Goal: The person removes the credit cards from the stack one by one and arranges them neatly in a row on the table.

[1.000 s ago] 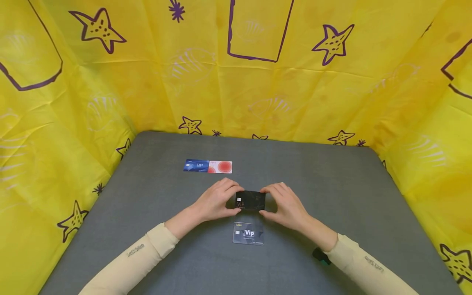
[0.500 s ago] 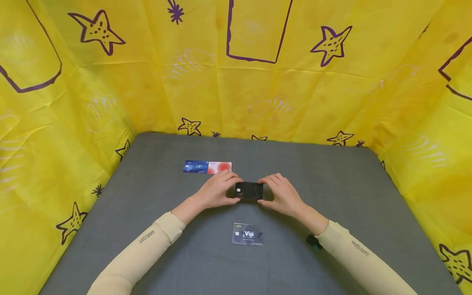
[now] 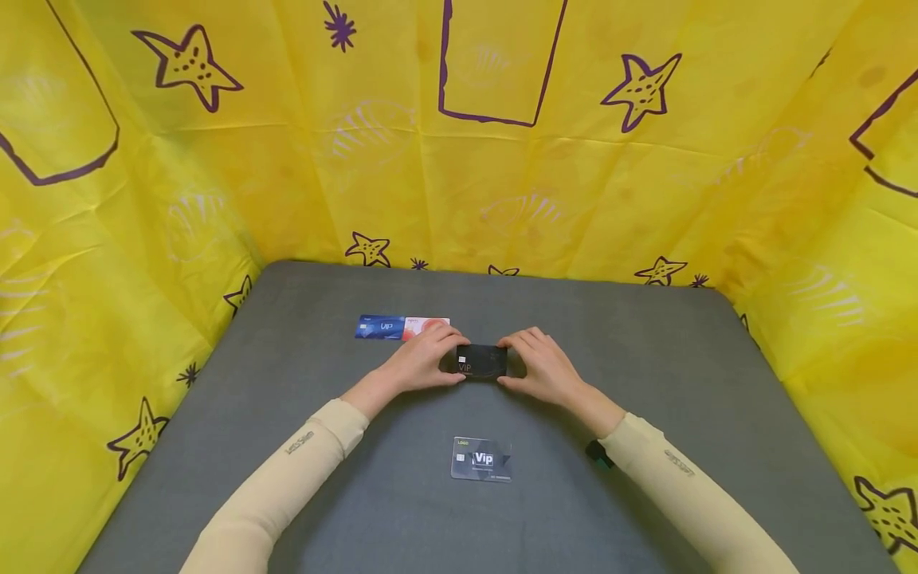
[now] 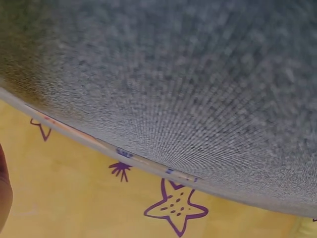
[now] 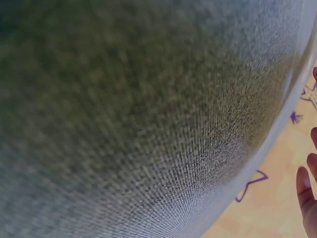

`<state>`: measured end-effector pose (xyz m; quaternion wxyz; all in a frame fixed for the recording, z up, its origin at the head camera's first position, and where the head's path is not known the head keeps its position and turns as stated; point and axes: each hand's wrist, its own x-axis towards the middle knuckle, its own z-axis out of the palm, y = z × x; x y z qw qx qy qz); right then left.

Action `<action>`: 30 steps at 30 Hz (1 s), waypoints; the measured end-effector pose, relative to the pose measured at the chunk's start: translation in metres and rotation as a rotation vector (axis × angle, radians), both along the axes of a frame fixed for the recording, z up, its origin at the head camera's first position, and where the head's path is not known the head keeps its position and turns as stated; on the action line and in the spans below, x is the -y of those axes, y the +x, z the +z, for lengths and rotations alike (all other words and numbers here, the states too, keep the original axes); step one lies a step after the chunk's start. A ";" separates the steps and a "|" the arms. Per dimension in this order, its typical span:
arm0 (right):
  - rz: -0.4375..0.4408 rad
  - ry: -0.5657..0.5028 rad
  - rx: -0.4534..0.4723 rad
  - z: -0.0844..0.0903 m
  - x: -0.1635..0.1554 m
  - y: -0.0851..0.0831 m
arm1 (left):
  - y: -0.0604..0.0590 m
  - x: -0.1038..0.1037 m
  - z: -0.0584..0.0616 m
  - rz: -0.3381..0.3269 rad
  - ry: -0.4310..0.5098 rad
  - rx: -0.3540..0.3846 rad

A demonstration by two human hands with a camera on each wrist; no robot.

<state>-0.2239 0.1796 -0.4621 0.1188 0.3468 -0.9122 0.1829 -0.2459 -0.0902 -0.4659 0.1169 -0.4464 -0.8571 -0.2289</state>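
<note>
So both hands are on the black card: left hand (image 3: 423, 365) pinches its left end, right hand (image 3: 543, 368) pinches the right end, card (image 3: 482, 360) held flat mid-desk (image 3: 645, 383), just beside the blue card (image 3: 380, 327) and red-white card (image 3: 425, 324). Grey Vip card (image 3: 482, 459) lies nearer. Wrist views only catch blurry grey desk surface (image 4: 173, 74) and right fingertips (image 5: 308, 196).

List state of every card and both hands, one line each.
Black card: pinched at its ends by both hands, face up.
Grey card: flat on the table, face up, untouched.
Blue card: flat, face up.
Red card: flat beside the blue card, partly hidden by the left hand.
Left hand: holds black card.
Right hand: holds black card.
</note>
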 end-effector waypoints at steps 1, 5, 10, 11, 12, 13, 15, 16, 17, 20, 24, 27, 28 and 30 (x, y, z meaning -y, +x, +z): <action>-0.001 0.003 0.004 0.000 0.000 -0.001 | -0.001 0.000 0.000 0.002 -0.004 0.002; -0.010 0.020 0.022 0.000 0.002 -0.007 | -0.007 0.001 0.000 0.005 -0.019 -0.001; -0.011 0.037 0.029 -0.001 0.004 -0.013 | -0.013 0.002 -0.002 0.029 -0.044 0.020; -0.010 0.040 0.028 -0.001 0.005 -0.014 | -0.014 0.003 -0.002 0.036 -0.050 0.024; -0.009 0.044 0.027 -0.002 0.005 -0.015 | -0.014 0.003 -0.002 0.042 -0.055 0.028; -0.008 0.048 0.027 -0.002 0.006 -0.016 | -0.015 0.004 -0.003 0.046 -0.056 0.032; -0.009 0.055 0.025 -0.003 0.007 -0.018 | -0.017 0.004 -0.004 0.054 -0.063 0.035; -0.009 0.056 0.023 -0.003 0.007 -0.019 | -0.017 0.004 -0.004 0.057 -0.066 0.036; -0.007 0.056 0.021 -0.004 0.008 -0.020 | -0.018 0.004 -0.004 0.058 -0.069 0.039; -0.003 0.056 0.018 -0.004 0.009 -0.023 | -0.021 0.005 -0.005 0.062 -0.078 0.041; -0.001 0.062 0.016 -0.006 0.009 -0.027 | -0.024 0.005 -0.007 0.066 -0.097 0.041; -0.002 0.068 0.010 -0.008 0.010 -0.030 | -0.027 0.005 -0.007 0.071 -0.109 0.052; -0.003 0.071 0.007 -0.009 0.010 -0.031 | -0.028 0.005 -0.006 0.073 -0.114 0.058; -0.005 0.075 0.005 -0.009 0.010 -0.033 | -0.030 0.005 -0.006 0.076 -0.119 0.066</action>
